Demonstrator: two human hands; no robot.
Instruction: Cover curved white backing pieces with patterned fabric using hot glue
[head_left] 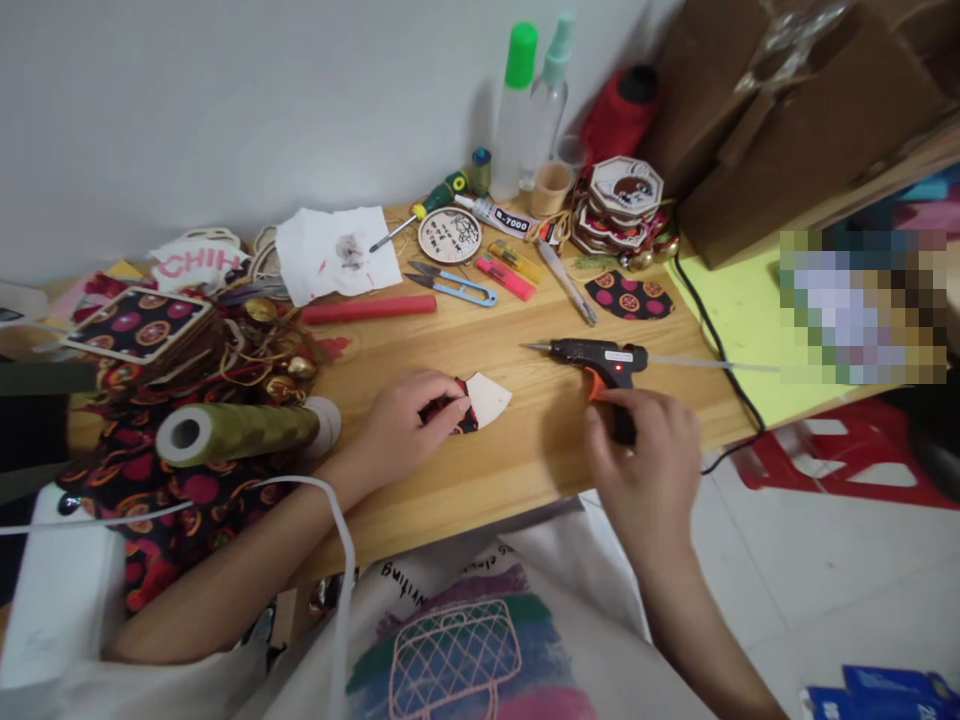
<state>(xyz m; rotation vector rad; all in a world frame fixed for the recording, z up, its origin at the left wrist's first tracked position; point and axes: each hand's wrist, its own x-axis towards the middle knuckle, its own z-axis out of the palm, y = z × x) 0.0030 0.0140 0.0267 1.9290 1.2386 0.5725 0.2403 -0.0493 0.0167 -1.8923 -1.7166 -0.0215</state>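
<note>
My left hand (420,420) pinches a small white fan-shaped piece (489,398) whose near side is wrapped in dark patterned fabric. It is held low over the wooden table. To the right, my right hand (649,450) is closed around the handle of a black hot glue gun (596,352). The gun has an orange trigger and a lit red light, and a clear glue stick (697,362) runs out of its back. Its nozzle points left, apart from the white piece. A fan-shaped scrap of the same fabric (630,295) lies behind the gun.
Blue thread snips (454,283), a red stick (371,309), a screwdriver (420,211) and a pen (568,283) lie behind my hands. A spool of olive thread (247,435) is at left. Bottles (514,130) stand by the wall. A black cord (709,320) crosses yellow paper (750,310).
</note>
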